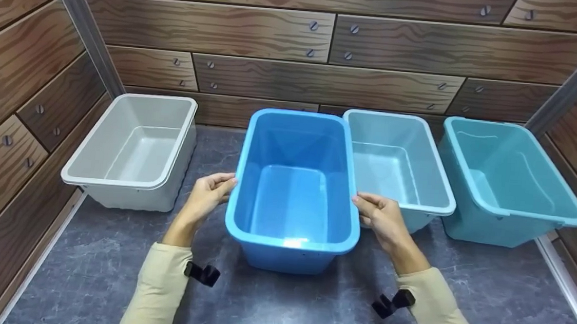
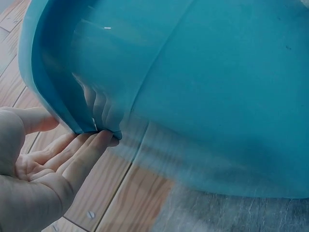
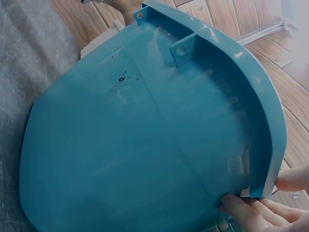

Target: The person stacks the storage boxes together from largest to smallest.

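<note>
A bright blue plastic tub (image 1: 293,203) stands upright in the middle of the head view, with nothing inside it. My left hand (image 1: 208,194) pinches its left rim, thumb on the outer lip and fingers curled underneath, as the left wrist view shows at the rim (image 2: 58,116). On the opposite side my right hand (image 1: 382,216) grips the right rim the same way, with fingertips (image 3: 236,205) under the lip in the right wrist view. Whether the tub's base touches the surface I cannot tell.
A grey tub (image 1: 127,183), seemingly stacked, stands at the left. Right of the blue tub are a pale aqua tub (image 1: 386,164), partly behind it, and a teal tub (image 1: 499,230). Wood-patterned walls (image 1: 278,32) enclose the dark marbled surface (image 1: 276,315).
</note>
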The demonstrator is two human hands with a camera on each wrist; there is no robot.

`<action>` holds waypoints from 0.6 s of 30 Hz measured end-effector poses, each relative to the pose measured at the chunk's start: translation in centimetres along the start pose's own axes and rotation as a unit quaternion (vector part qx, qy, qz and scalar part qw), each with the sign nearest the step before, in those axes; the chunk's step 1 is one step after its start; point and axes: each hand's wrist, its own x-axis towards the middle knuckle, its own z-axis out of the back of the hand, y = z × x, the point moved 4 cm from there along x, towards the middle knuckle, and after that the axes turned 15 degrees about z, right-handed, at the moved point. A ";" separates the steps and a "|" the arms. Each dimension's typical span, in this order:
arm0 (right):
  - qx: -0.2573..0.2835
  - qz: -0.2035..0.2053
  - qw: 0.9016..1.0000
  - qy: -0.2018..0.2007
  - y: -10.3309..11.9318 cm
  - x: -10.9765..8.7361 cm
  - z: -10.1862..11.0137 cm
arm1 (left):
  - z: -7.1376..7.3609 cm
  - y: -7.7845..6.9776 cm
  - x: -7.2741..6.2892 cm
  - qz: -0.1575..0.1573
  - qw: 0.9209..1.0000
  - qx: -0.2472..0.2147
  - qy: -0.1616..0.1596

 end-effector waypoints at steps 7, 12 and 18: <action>0.004 -0.002 1.000 0.004 -0.1 -0.6 -0.1 | 0.0 0.2 -0.5 0.003 1.000 -0.005 0.009; 0.009 0.003 1.000 0.010 -0.2 -0.9 -0.1 | 0.1 0.3 -0.9 0.006 1.000 -0.005 0.012; 0.018 0.006 1.000 0.004 -0.2 -1.2 0.0 | 0.1 0.5 -1.0 0.003 1.000 -0.008 0.010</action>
